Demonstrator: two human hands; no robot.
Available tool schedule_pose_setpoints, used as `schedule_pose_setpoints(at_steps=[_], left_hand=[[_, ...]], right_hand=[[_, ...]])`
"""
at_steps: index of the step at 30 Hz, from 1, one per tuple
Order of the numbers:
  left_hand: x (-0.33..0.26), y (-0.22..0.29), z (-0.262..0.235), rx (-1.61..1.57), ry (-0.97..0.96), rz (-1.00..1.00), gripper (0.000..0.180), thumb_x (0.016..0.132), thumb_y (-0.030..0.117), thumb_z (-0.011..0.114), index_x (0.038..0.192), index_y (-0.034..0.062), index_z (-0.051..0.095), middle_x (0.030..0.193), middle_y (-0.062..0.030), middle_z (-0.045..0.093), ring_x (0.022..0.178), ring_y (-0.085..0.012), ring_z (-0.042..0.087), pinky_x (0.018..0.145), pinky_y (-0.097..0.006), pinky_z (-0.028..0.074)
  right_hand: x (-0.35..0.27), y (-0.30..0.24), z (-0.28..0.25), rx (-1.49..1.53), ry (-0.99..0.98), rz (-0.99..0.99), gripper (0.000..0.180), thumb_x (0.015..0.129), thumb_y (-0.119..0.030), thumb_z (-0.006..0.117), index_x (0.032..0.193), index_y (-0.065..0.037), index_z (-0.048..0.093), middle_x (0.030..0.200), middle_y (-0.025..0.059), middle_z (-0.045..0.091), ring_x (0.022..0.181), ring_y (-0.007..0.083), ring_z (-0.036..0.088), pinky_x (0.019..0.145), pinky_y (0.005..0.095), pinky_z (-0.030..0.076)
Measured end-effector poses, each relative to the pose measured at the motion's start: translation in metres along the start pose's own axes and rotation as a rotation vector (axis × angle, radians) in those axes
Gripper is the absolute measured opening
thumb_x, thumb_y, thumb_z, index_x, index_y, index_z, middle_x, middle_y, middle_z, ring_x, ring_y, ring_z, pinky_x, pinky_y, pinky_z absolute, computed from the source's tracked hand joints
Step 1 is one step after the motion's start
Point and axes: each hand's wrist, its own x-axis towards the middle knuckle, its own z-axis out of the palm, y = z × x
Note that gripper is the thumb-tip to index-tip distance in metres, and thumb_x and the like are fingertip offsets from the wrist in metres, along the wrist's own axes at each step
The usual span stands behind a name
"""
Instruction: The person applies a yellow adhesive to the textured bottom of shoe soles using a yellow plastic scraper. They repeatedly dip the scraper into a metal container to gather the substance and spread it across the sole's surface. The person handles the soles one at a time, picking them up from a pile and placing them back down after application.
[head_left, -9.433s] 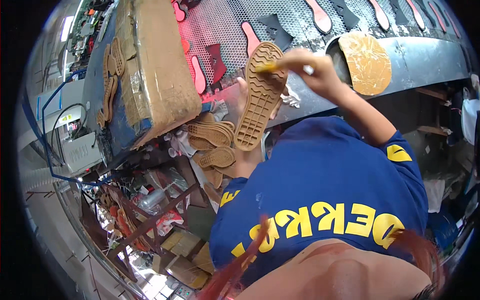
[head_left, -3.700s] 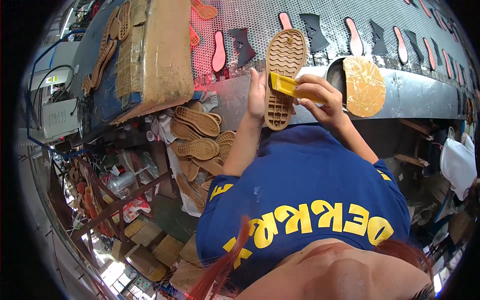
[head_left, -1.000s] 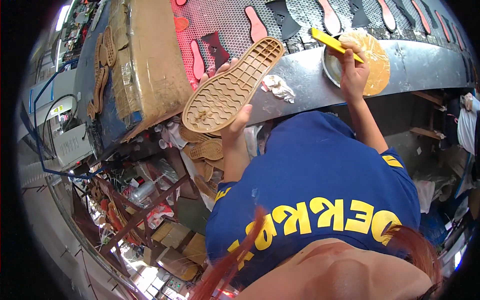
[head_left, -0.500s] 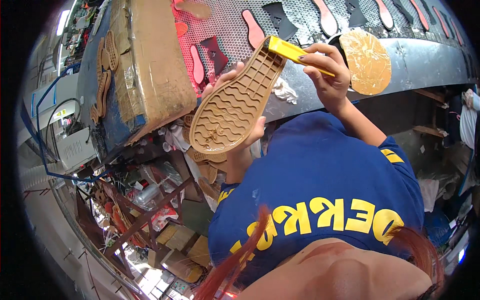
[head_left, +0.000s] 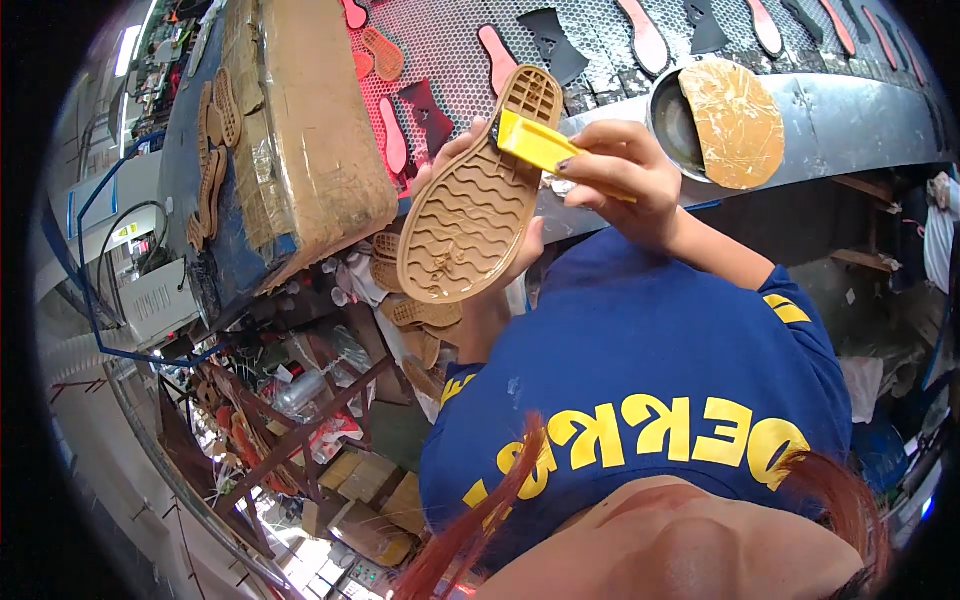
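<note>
A tan shoe sole [head_left: 470,225], patterned with wavy ridges and a grid at its narrower end, is held up with that patterned face toward me. My left hand [head_left: 522,252] grips it from behind, the thumb on the right edge and fingertips showing past the left edge. Between the fingers and thumb of my right hand [head_left: 632,182] is a brush with a yellow handle [head_left: 540,145]. Its dark tip touches the sole near the waist, just below the grid. The ridges look shiny and wet in places.
Beyond the sole runs a mesh conveyor belt [head_left: 455,60] carrying insoles and black cut pieces. A round metal bowl [head_left: 672,125], partly covered by a tan board [head_left: 738,125], stands on the metal ledge. More tan soles [head_left: 225,105] lie left, beside a taped cardboard sheet [head_left: 320,130].
The brush has moved from the sole's grid end down and left to its waist, my right hand going with it. The sole has turned slightly more upright.
</note>
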Motion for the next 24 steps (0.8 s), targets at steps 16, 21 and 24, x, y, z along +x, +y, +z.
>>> schedule_pose_setpoints(at_steps=[16, 21, 24], left_hand=[[-0.014, -0.029, 0.023, -0.488, 0.307, -0.151, 0.062, 0.093, 0.021, 0.060, 0.142, 0.0142, 0.024, 0.143, -0.0191, 0.034, 0.131, -0.0323, 0.040, 0.104, -0.046, 0.044], [-0.006, -0.022, 0.023, -0.519, 0.349, -0.370, 0.080, 0.078, 0.020, 0.076, 0.139, 0.0088, 0.027, 0.137, -0.0178, 0.041, 0.126, -0.0293, 0.046, 0.102, -0.042, 0.046], [-0.001, -0.020, 0.027, -0.674, 0.417, -0.591, 0.089, 0.069, 0.018, 0.084, 0.137, 0.0058, 0.029, 0.132, -0.0172, 0.046, 0.122, -0.0275, 0.050, 0.101, -0.040, 0.047]], right_hand=[[0.007, -0.032, 0.018, 0.045, -0.066, -0.080, 0.033, 0.074, -0.027, 0.079, 0.098, -0.005, 0.069, 0.094, 0.0116, 0.060, 0.075, 0.0219, 0.065, 0.061, 0.0305, 0.056], [0.007, -0.034, 0.016, 0.055, -0.131, -0.117, 0.034, 0.077, -0.029, 0.077, 0.099, -0.004, 0.069, 0.097, 0.0127, 0.059, 0.078, 0.0213, 0.064, 0.064, 0.0290, 0.055], [0.001, -0.033, 0.013, 0.073, -0.229, -0.156, 0.037, 0.080, -0.032, 0.074, 0.102, -0.002, 0.069, 0.105, 0.0152, 0.057, 0.089, 0.0221, 0.063, 0.074, 0.0293, 0.055]])
